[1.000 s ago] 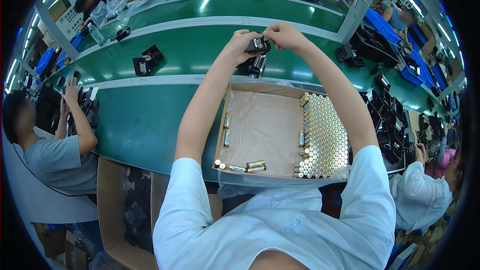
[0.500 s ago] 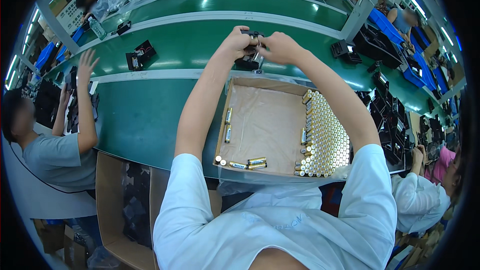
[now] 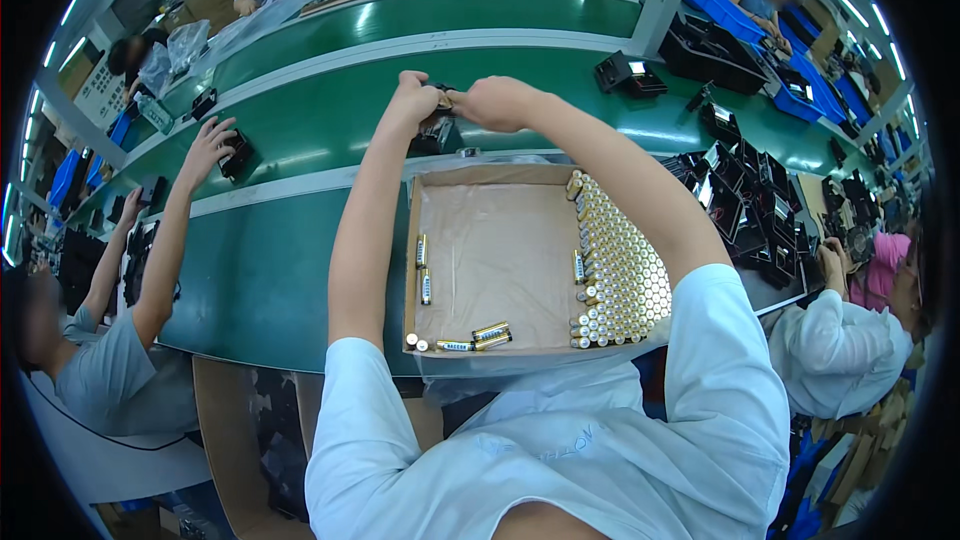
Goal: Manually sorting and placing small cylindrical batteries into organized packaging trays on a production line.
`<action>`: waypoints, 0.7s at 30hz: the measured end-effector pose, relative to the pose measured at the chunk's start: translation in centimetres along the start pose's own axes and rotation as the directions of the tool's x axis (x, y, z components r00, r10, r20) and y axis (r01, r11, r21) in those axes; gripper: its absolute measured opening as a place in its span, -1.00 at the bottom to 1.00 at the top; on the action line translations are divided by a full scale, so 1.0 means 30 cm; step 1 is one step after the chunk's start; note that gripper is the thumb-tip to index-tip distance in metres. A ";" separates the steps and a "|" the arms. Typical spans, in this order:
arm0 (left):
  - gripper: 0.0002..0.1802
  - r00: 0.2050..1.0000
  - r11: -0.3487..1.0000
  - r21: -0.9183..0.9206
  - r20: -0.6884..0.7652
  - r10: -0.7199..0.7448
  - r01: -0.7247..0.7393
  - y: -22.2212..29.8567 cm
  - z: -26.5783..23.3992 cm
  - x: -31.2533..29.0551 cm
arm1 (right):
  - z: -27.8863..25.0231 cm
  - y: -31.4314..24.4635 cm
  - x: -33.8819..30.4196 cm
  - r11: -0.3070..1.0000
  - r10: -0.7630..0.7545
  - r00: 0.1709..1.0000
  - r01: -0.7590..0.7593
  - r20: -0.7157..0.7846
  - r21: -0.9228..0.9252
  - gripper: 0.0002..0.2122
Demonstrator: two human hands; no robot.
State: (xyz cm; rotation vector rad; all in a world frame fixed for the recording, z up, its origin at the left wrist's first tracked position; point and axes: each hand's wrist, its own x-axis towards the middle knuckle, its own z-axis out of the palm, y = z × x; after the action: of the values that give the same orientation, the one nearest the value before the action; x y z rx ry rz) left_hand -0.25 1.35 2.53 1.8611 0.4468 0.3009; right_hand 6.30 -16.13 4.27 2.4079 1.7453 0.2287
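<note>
Both my arms reach past the cardboard tray (image 3: 592,175) to its far side. My left hand (image 3: 408,105) is closed around a black plastic case (image 3: 432,141), which my hands partly cover. Against the top of that case, my right hand (image 3: 498,103) has its fingers pinched together; whatever they hold is too small and hidden to name. Upright batteries (image 3: 625,275) with gold-coloured sides pack the right part of the tray. Several loose batteries (image 3: 490,332) lie along its left and near edges.
A pile of black cases (image 3: 745,205) lies to the right, with more black cases (image 3: 630,77) beyond it. At the left, a co-worker's hand (image 3: 207,150) touches a black case (image 3: 236,155) on the green surface. A cardboard box (image 3: 225,410) stands below the table edge.
The view has shifted, so the tray appears further left. My hands stay together at the black case. The co-worker at the left has reached onto a case on the green surface.
</note>
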 end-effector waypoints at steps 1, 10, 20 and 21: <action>-0.44 0.999 0.990 0.140 -0.004 0.035 -0.034 0.003 -0.013 0.017 | 0.042 0.092 -0.023 0.995 0.025 0.974 -0.002 -0.225 0.102 -0.78; -0.61 0.781 0.368 0.930 -0.243 0.576 0.019 -0.022 -0.057 0.017 | 0.214 0.582 -0.388 0.334 0.920 0.302 -0.938 -0.249 0.097 -0.69; -0.30 0.631 0.454 0.518 0.234 0.739 -0.724 -0.019 0.071 -0.011 | -0.032 0.240 -0.193 0.797 0.534 0.845 -0.511 0.021 0.322 -0.77; -0.36 0.554 0.405 0.451 0.269 0.788 -0.795 -0.022 0.090 -0.013 | -0.073 0.162 -0.189 0.816 0.450 0.892 -0.429 0.038 0.389 -0.77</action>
State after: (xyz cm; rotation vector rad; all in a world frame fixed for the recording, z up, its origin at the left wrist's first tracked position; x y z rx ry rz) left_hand 0.44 -0.92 1.02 2.5407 -0.5133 0.8885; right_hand 8.58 -22.91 7.29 3.1092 1.3160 -0.0058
